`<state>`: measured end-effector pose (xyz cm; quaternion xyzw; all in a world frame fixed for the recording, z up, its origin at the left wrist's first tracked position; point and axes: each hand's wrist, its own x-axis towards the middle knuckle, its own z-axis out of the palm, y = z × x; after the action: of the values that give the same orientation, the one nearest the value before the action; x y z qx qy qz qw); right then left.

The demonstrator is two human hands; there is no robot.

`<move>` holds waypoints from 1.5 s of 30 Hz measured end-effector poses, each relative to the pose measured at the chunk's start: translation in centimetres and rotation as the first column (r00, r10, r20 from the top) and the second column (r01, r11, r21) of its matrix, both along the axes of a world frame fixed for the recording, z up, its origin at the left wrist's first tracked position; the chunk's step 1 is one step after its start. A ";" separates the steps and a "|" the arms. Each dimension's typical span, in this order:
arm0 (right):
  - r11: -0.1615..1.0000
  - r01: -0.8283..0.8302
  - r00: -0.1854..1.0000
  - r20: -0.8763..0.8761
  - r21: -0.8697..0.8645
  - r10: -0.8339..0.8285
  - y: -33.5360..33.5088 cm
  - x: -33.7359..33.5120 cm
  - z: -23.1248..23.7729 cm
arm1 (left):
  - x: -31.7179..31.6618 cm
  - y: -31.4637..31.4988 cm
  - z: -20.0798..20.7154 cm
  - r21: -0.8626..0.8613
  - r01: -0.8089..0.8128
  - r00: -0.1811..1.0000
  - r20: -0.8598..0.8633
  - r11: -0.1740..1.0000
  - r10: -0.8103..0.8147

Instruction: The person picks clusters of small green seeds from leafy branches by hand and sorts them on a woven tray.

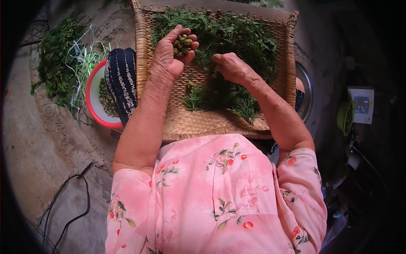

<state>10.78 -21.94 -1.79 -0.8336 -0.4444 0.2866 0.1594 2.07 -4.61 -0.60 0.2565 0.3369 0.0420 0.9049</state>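
Observation:
Cupped upward, my left hand (168,53) holds a small heap of green cones (182,45), its fingers curled round them. My right hand (230,66) is closed, thumb and fingertips drawn together, over the middle of a woven wicker tray (203,123). Whatever may lie between those fingertips is too small or hidden to make out. Feathery green conifer sprigs (253,36) cover the far and right parts of the tray. A smaller sprig (194,99) lies nearer, on the bare weave below my left hand.
Left of the tray stands a white bowl with a red rim (90,89), holding small green cones (108,101). More greenery (63,59) and pale plastic strands (82,63) lie beyond it. At right are a metal basin (308,91) and a green bowl (346,118). A black cord (87,192) crosses the floor.

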 end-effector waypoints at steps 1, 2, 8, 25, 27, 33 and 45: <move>0.996 0.078 0.996 -0.045 0.044 -0.076 -0.1 0.4 0.0 | 0.0 0.0 0.0 -0.001 -0.005 1.000 -0.004 1.000 0.005; 0.994 0.105 0.994 -0.034 0.024 -0.104 0.0 0.7 0.0 | -0.1 0.1 -0.1 0.000 -0.007 1.000 -0.004 1.000 0.007; 0.999 -0.047 0.997 0.059 -0.023 0.048 0.6 -0.3 0.7 | 0.0 0.1 -0.1 0.043 0.009 1.000 -0.012 0.999 -0.009; 0.945 -0.143 0.979 -0.101 0.294 0.179 2.8 -5.1 -1.1 | 0.0 0.7 -0.5 0.012 -0.040 0.999 -0.020 0.999 0.041; 0.956 -0.207 0.966 -0.110 0.207 0.233 2.7 -5.4 -2.1 | 0.0 0.5 -0.4 0.016 -0.041 0.999 -0.022 0.999 0.042; 0.969 -0.087 0.966 -0.219 0.230 0.139 3.0 -3.9 -1.6 | 0.0 0.6 -0.6 0.012 -0.056 0.998 -0.012 0.998 0.056; 0.924 -0.368 0.922 -0.167 -0.101 0.349 0.2 -2.1 0.2 | 0.2 0.5 -0.5 0.078 -0.029 0.999 -0.029 0.997 0.031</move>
<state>8.68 -21.78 -1.61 -0.7233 -0.5573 0.3996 0.0815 2.24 -4.11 -1.06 0.2871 0.3524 0.0649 0.8884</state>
